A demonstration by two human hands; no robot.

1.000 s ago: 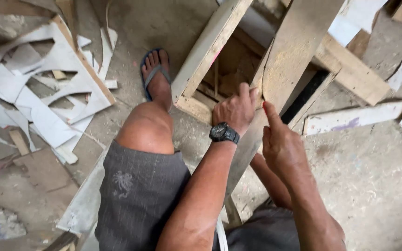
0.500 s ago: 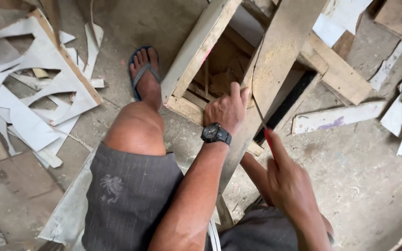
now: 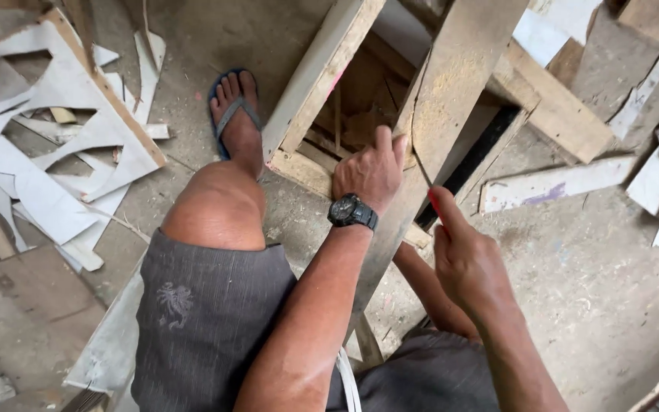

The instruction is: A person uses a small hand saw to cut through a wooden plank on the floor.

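Black wristwatch (image 3: pixel 353 211), grey shorts (image 3: pixel 207 320), blue sandal (image 3: pixel 232 114)

The plank (image 3: pixel 451 84) under the left hand (image 3: pixel 371 172) is pale tan with grey-brown grain streaks. The watch (image 3: pixel 352 212) is black. A red handle (image 3: pixel 434 200) shows at the right hand (image 3: pixel 467 259). The shorts (image 3: pixel 207 320) are dark grey with fine stripes and a small pale grey emblem. The sandal (image 3: pixel 230 114), far left, is blue with a grey strap. The offcuts (image 3: pixel 47 152) at left are white with tan edges. The floor (image 3: pixel 596 282) is dusty grey-brown. A white strip (image 3: pixel 551 183) at right bears a purple smudge.
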